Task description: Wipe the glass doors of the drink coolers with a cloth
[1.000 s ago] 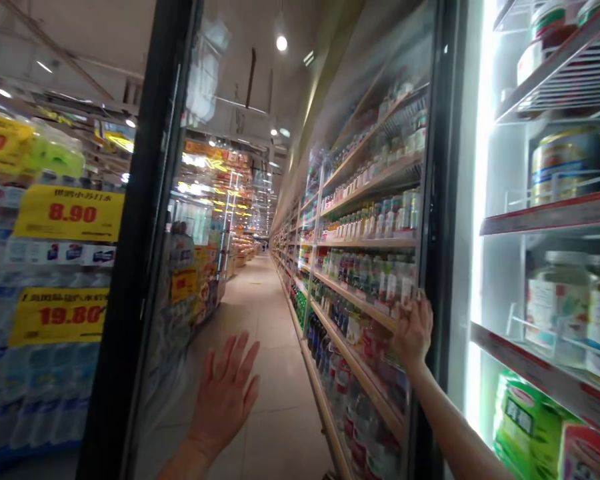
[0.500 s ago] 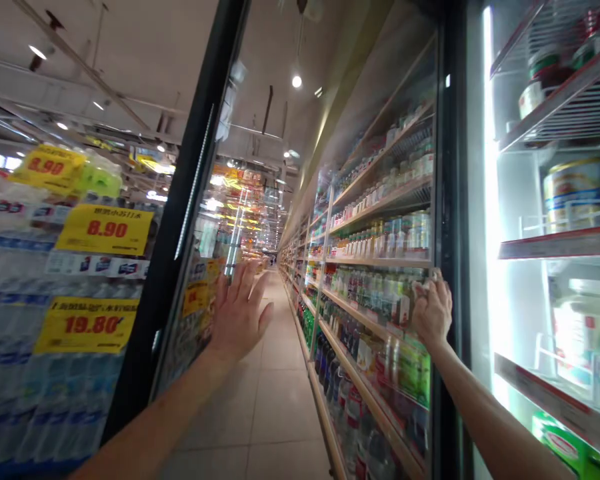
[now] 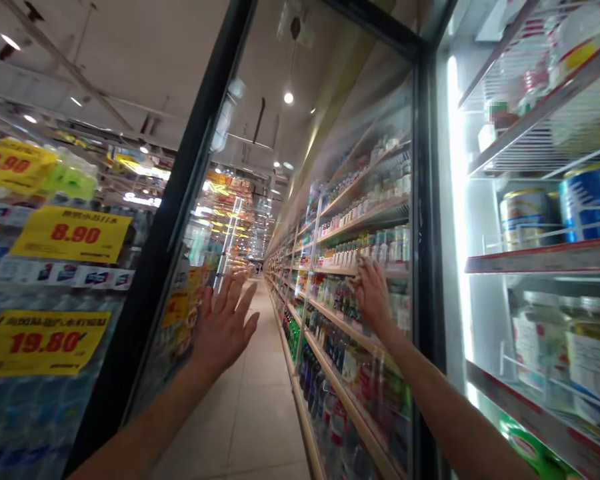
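A glass door (image 3: 300, 153) with a black frame stands swung out in front of me. My left hand (image 3: 223, 327) lies with spread fingers against the glass, near the door's outer frame, and holds nothing. Farther right, my right hand (image 3: 373, 293) has its fingers bent and bunched at the pane. Something small and pale shows at its fingertips; whether it is a held cloth or the fingers' reflection is unclear. Through and on the glass appear rows of bottles and jars.
At right, the lit cooler (image 3: 457, 200) holds jars (image 3: 535, 340) and cans (image 3: 593, 200) on wire-fronted shelves. Bottled drinks (image 3: 35, 413) with yellow price signs (image 3: 70, 233) are stacked at left. A tiled floor (image 3: 253, 400) shows through the door.
My right hand has moved left across the glass, away from the inner frame. The view has shifted to the right; my left hand stays flat on the pane.
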Tool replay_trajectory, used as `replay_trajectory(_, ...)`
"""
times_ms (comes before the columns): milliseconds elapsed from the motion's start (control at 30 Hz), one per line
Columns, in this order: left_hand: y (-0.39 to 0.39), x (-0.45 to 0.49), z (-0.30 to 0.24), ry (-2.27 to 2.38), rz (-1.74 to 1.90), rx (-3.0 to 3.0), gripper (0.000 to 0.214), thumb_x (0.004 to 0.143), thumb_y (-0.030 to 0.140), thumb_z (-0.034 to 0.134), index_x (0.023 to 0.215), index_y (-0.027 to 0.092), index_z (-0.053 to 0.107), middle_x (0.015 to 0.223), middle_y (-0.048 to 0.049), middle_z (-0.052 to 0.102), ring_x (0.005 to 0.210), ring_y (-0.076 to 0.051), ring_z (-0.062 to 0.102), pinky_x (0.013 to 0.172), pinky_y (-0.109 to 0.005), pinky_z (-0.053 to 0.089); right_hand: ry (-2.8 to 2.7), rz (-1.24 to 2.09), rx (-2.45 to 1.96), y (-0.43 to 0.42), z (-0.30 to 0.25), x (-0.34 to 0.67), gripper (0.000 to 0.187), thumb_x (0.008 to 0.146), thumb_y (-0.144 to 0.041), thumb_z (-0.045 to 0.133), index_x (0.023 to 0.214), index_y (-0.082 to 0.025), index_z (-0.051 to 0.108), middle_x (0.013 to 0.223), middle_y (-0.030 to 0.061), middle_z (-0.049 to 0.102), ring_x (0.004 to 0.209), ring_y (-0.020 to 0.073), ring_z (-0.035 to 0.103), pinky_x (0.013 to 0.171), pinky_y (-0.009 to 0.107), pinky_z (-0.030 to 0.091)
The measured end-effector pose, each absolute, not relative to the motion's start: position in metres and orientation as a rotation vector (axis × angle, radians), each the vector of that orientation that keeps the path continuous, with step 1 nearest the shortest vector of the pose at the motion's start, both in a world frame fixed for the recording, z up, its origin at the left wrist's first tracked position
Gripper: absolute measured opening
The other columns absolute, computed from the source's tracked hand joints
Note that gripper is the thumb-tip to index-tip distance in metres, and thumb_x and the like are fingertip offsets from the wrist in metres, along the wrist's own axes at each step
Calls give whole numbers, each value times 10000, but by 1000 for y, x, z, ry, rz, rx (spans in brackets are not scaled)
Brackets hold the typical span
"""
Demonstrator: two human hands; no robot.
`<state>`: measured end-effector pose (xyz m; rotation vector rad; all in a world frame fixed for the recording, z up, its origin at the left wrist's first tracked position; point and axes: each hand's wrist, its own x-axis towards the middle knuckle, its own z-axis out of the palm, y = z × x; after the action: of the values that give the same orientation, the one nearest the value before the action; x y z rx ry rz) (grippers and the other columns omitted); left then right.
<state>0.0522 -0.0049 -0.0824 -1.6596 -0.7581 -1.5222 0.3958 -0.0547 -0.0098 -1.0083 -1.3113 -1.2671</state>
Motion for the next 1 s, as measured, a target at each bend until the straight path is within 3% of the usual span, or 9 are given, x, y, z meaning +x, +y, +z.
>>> replay_trajectory(200, -5, 52, -83, -728, -1533, -1646, 534, 870, 367, 442, 1379, 237, 344, 1436, -86, 352, 1365, -254, 239, 1119, -490, 114, -878, -1151, -1048, -63, -1, 409, 457, 869, -250, 268, 1220, -75, 503, 1379, 205, 391, 1319, 289, 285, 1064, 602, 204)
replay_trajectory(367, -6, 53, -83, -710, -1549, -1642, 551, 861, 371, 460, 1382, 245, 334, 1444, -84, 336, 1365, -254, 240, 1122, -489, 107, -1391, -1311, -977, -61, -9, 393, 402, 859, -254, 380, 1223, -160, 522, 1353, 99, 466, 1341, 226, 281, 1077, 472, 305)
replay_trajectory(533, -6, 52, -83, -718, -1532, -1627, 534, 870, 350, 444, 1381, 236, 338, 1437, -92, 349, 1361, -258, 249, 1116, -494, 124, -925, -1221, -1035, -58, -9, 386, 441, 865, -231, 320, 1249, -108, 498, 1366, 170, 428, 1319, 292, 309, 1046, 580, 285)
replay_trajectory(767, -3, 51, -84, -724, -1491, -1606, 562, 867, 314, 450, 1400, 233, 294, 1444, -95, 333, 1362, -265, 241, 1110, -509, 131, -1592, -1470, -819, -48, -30, 347, 443, 842, -192, 409, 1279, -209, 479, 1351, 79, 473, 1359, 237, 258, 1064, 476, 327)
replay_trajectory(933, -2, 51, -84, -714, -1453, -1586, 599, 868, 287, 442, 1424, 235, 224, 1453, -100, 313, 1365, -274, 231, 1101, -523, 148, -994, -1326, -931, -45, -25, 354, 447, 865, -205, 347, 1293, -141, 461, 1367, 160, 431, 1343, 299, 270, 1026, 572, 319)
replay_trajectory(1000, -1, 51, -84, -709, -1454, -1587, 618, 868, 285, 443, 1431, 238, 194, 1457, -104, 300, 1366, -278, 224, 1098, -530, 148, -1078, -1367, -909, -43, -32, 342, 457, 864, -206, 365, 1313, -154, 438, 1371, 148, 429, 1353, 293, 254, 1033, 551, 324)
